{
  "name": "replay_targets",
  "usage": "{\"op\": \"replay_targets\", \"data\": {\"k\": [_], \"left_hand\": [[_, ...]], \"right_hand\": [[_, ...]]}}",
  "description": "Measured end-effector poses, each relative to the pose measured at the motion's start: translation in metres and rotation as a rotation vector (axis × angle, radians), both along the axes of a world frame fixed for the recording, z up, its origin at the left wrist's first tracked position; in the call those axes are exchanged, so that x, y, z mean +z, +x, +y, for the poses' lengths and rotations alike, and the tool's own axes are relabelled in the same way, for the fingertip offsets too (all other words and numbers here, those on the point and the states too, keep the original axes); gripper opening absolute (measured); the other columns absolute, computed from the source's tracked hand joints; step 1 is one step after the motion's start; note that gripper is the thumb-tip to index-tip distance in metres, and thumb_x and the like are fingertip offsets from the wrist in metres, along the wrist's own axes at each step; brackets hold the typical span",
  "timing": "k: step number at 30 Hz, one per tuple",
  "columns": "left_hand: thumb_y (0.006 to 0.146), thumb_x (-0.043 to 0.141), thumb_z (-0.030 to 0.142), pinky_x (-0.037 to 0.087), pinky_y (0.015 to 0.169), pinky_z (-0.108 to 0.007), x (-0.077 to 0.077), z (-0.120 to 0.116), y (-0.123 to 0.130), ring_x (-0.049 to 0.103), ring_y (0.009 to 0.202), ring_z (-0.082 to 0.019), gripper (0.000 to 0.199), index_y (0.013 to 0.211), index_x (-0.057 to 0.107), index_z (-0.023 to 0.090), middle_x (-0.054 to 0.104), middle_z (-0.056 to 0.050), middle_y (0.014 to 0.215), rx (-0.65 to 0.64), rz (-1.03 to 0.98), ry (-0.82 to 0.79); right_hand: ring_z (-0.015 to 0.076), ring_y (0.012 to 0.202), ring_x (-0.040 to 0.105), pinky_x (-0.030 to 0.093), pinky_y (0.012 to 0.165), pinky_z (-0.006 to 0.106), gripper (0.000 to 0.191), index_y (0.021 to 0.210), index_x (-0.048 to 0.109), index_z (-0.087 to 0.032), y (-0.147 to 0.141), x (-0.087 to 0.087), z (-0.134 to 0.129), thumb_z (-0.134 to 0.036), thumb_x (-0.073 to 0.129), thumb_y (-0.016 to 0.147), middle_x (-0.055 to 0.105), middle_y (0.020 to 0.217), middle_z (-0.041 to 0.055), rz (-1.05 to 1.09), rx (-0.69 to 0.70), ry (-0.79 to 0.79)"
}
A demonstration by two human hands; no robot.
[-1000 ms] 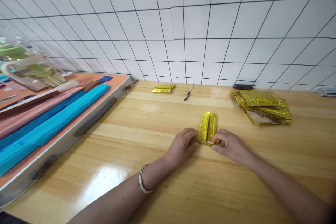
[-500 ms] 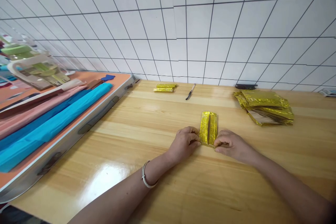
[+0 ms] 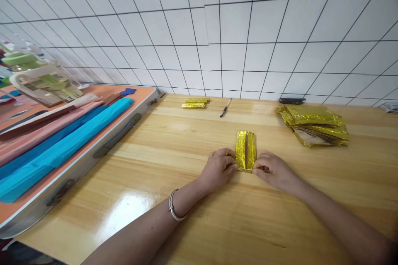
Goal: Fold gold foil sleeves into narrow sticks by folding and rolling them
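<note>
A folded sheet of shiny gold foil paper lies on the wooden table, its two sides turned in to a dark seam down the middle. The edge nearest me is bent up in a narrow strip. My left hand pinches the near left corner between thumb and fingers. At the near right corner, my right hand pinches the same strip. A bangle circles my left wrist.
Two narrow gold foil strips and a pen lie at the back. A fanned stack of gold foil paper rests at the right, near a black object. Coloured rolls lie on an orange-topped surface at the left.
Both hands keep their pinch on the foil paper's near corners. The strip at the near edge looks turned up slightly more. The rest has not visibly moved.
</note>
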State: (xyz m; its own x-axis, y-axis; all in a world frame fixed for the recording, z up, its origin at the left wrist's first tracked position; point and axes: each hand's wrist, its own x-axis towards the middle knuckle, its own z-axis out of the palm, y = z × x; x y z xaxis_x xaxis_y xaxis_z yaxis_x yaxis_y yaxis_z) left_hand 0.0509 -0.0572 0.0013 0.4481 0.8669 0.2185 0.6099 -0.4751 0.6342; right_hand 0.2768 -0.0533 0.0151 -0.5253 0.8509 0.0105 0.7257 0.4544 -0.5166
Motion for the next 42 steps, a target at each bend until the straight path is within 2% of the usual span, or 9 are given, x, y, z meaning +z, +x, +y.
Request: {"op": "replay_targets", "data": {"k": [13,22,27,30,34,36,39,42], "left_hand": [[0.076,0.055,0.018,0.038,0.080,-0.031,0.007,-0.006,0.011,0.050,0.088,-0.017,0.008,0.068,0.055,0.017,0.057,-0.003,0.093,0.088,0.145,0.074],[0.078,0.054,0.018,0.038,0.079,-0.032,0.006,-0.005,0.012,0.049,0.087,-0.018,0.009,0.069,0.054,0.017,0.056,-0.003,0.093,0.083,0.213,0.113],[0.083,0.050,0.020,0.039,0.079,-0.033,0.004,-0.006,0.013,0.048,0.088,-0.019,0.009,0.075,0.054,0.017,0.056,-0.005,0.092,0.088,0.290,0.174],[0.086,0.046,0.018,0.039,0.081,-0.033,0.006,-0.007,0.011,0.049,0.092,-0.019,0.009,0.087,0.055,0.017,0.056,-0.006,0.097,-0.001,0.346,0.250],[0.091,0.041,0.018,0.040,0.083,-0.032,0.010,-0.010,0.009,0.049,0.097,-0.018,0.018,0.102,0.054,0.018,0.056,-0.007,0.103,-0.336,0.395,0.376],[0.092,0.037,0.018,0.041,0.084,-0.031,0.013,-0.012,0.007,0.050,0.098,-0.018,0.021,0.106,0.053,0.017,0.057,-0.007,0.102,-0.434,0.410,0.406],[0.093,0.034,0.017,0.043,0.084,-0.031,0.015,-0.017,0.007,0.052,0.096,-0.018,0.024,0.109,0.052,0.015,0.058,-0.009,0.099,-0.446,0.445,0.394],[0.092,0.036,0.017,0.045,0.085,-0.032,0.017,-0.024,0.008,0.051,0.096,-0.019,0.025,0.110,0.052,0.014,0.057,-0.010,0.103,-0.417,0.487,0.356]], "right_hand": [[0.0158,0.067,0.049,0.032,0.061,0.026,0.015,0.060,0.051,-0.020,-0.008,0.001,-0.001,-0.022,0.051,0.075,0.053,0.065,0.0017,-0.135,-0.041,0.088],[0.0160,0.066,0.049,0.031,0.059,0.027,0.015,0.061,0.051,-0.020,-0.009,0.004,0.001,-0.022,0.052,0.075,0.054,0.066,0.0022,-0.176,-0.027,0.087],[0.0163,0.068,0.049,0.032,0.060,0.027,0.013,0.064,0.053,-0.020,-0.008,0.005,0.000,-0.022,0.051,0.077,0.055,0.067,0.0024,-0.181,-0.009,0.095],[0.0161,0.068,0.049,0.032,0.061,0.027,0.013,0.064,0.052,-0.020,-0.007,0.005,-0.001,-0.022,0.051,0.077,0.055,0.068,0.0023,-0.180,-0.001,0.106],[0.0159,0.067,0.048,0.032,0.060,0.026,0.012,0.064,0.051,-0.020,-0.007,0.004,0.000,-0.020,0.051,0.076,0.054,0.067,0.0020,-0.172,0.008,0.096],[0.0156,0.066,0.048,0.032,0.059,0.026,0.013,0.062,0.050,-0.020,-0.007,0.004,0.001,-0.020,0.052,0.075,0.054,0.066,0.0017,-0.165,0.003,0.084],[0.0152,0.066,0.047,0.033,0.060,0.026,0.016,0.061,0.052,-0.019,-0.003,0.003,0.004,-0.025,0.054,0.076,0.053,0.066,0.0013,-0.112,0.008,0.048],[0.0140,0.066,0.049,0.035,0.059,0.025,0.012,0.069,0.058,-0.019,0.004,0.001,0.006,-0.029,0.056,0.077,0.055,0.070,0.0006,0.007,0.038,-0.062]]}}
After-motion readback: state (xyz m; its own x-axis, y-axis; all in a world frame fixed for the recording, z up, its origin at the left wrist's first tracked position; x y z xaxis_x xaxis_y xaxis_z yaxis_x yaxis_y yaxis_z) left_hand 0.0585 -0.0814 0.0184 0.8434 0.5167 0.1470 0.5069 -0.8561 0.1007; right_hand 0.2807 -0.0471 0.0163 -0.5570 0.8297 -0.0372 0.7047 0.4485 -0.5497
